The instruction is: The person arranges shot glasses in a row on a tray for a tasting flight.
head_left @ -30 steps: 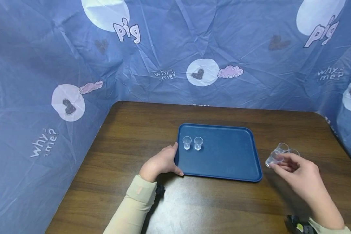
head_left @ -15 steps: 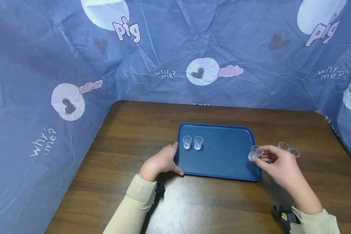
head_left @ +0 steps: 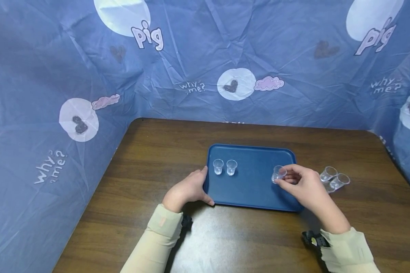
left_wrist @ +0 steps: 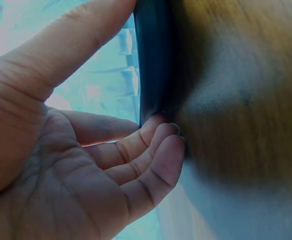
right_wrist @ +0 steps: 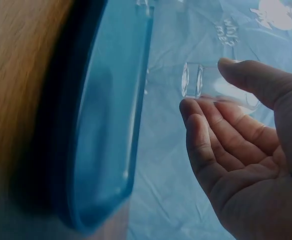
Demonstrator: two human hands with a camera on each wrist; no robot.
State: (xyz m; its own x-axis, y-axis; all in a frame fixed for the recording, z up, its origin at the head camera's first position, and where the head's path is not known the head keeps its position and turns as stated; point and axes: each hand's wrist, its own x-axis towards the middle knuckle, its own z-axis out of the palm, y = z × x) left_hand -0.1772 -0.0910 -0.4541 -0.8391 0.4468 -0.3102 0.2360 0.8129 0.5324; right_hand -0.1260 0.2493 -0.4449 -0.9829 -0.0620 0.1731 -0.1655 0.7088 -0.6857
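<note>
Over the right half of the blue tray [head_left: 249, 191], my right hand [head_left: 304, 185] pinches a small clear shot glass [head_left: 277, 176] between thumb and fingers. The right wrist view shows this glass [right_wrist: 208, 82] held above the tray surface, apart from it. Two more clear shot glasses stand side by side near the tray's left end, a left one [head_left: 218, 167] and a right one [head_left: 231, 168]. My left hand [head_left: 188, 187] rests against the tray's near left corner, thumb along the front edge and fingers by the left edge. In the left wrist view, those fingertips touch the tray rim [left_wrist: 153, 60].
On the wooden table [head_left: 164, 144], to the right of the tray, is a group of clear shot glasses, among them a back one [head_left: 328, 174] and a right one [head_left: 339, 182]. My right hand partly hides the group. A blue printed cloth [head_left: 191, 57] hangs behind the table.
My right hand has carried the shot glass leftward from the group on the table to over the tray. My left hand and the two glasses on the tray have stayed in place.
</note>
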